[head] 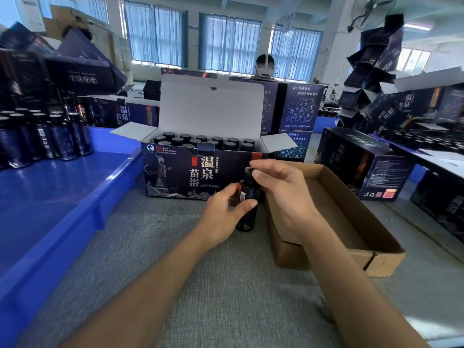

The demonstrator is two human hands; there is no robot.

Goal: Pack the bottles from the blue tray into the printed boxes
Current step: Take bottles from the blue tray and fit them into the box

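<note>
Holding small dark bottle [246, 219] | your left hand [221, 212] grips body, right hand [278, 187] pinches cap | keep it upright entering navy printed cardboard box [173, 172].

held bottle [245, 219]: 1 | open printed box [175, 172]: 1 | brown carton [291, 254]: 1

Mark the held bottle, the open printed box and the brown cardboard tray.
held bottle [245, 219], head view, lower body near its base.
open printed box [175, 172], head view, printed front wall.
brown cardboard tray [346, 217], head view, bare inner floor.
</note>
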